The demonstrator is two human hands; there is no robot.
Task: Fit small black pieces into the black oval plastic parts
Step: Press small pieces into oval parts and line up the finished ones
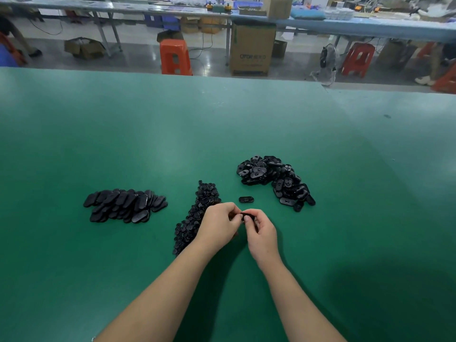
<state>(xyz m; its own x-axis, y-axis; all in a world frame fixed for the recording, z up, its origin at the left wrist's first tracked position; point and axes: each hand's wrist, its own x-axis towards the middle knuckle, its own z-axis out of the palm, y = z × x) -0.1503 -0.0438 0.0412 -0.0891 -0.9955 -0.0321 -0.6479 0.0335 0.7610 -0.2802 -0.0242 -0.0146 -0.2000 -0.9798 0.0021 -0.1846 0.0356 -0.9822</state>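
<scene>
Both hands meet above the green table (pixel 222 124) near its front. My right hand (pixel 261 230) pinches a black oval plastic part (pixel 246 215) between thumb and fingers. My left hand (pixel 219 223) has its fingertips curled against the same part; whether a small piece sits under them is hidden. A strip of small black pieces (pixel 197 213) lies just left of my left hand. A heap of oval parts with their hollow sides showing (pixel 274 181) lies to the right rear. One single oval part (pixel 246 199) lies alone just beyond my hands.
A neat stack of oval parts lying smooth side up (pixel 125 206) sits at the left. Beyond the table's far edge are an orange stool (pixel 175 56), a cardboard box (pixel 251 49), a red stool (pixel 357 59) and long blue benches.
</scene>
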